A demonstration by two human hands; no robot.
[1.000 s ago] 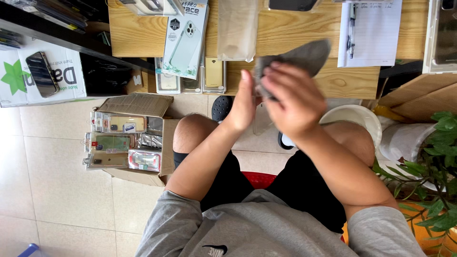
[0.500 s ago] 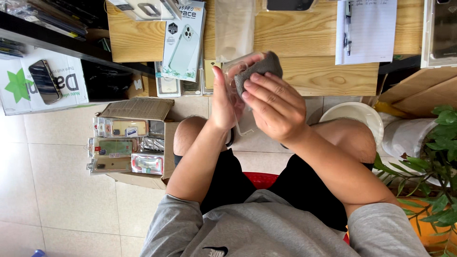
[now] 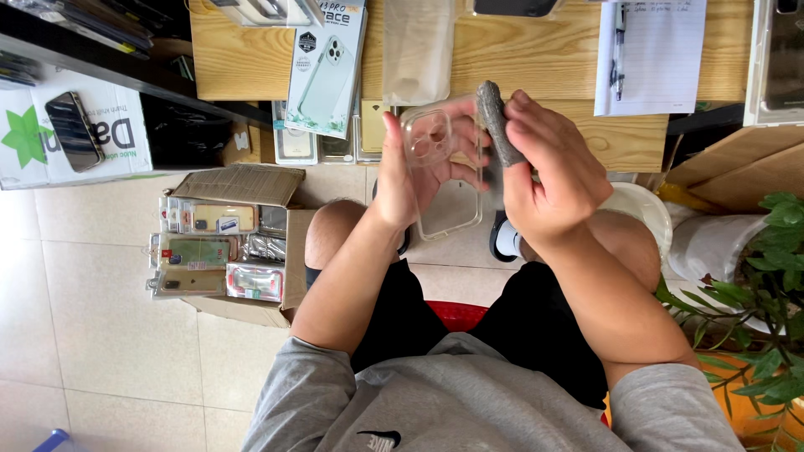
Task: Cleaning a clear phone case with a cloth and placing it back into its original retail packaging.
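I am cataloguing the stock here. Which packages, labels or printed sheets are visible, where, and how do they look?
Phone case package: on wooden desk, tall, teal and white.
Paper sheet: desk right, white, pen clipped.
Cardboard box: floor left, brown, holding packaged cases.
White carton: left shelf, green star.

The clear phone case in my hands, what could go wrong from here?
1. The clear case is pinched only along its edges by the left hand, over bare floor; a slip could drop it.
2. The right hand presses a grey cloth at the case's rim; hard rubbing might flex the thin case.
3. The open box of packaged cases sits by the left knee and could get kicked.
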